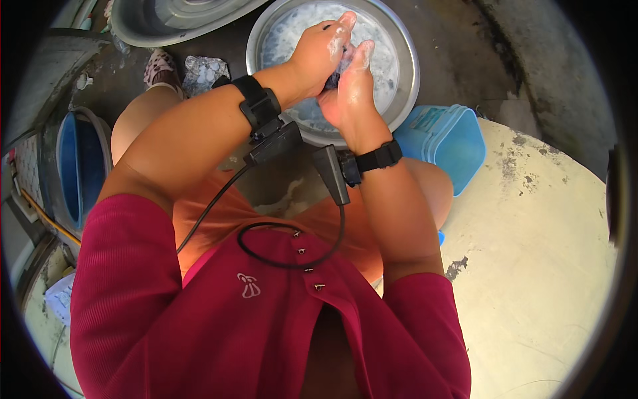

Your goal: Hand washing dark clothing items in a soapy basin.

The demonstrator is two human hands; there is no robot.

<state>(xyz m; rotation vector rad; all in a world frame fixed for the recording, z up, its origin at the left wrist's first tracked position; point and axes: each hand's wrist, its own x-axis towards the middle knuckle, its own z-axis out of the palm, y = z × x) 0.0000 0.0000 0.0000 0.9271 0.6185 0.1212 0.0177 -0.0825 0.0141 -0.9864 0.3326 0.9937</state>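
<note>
Both hands soapy: left hand (323, 50) and right hand (350, 90) have fingers pressed together, squeezing a dark cloth (334, 78) between them above the metal basin (407, 80)'s near rim. Slick suds could let it slip; splashes might hit the 2 wrist devices (330, 171).
</note>
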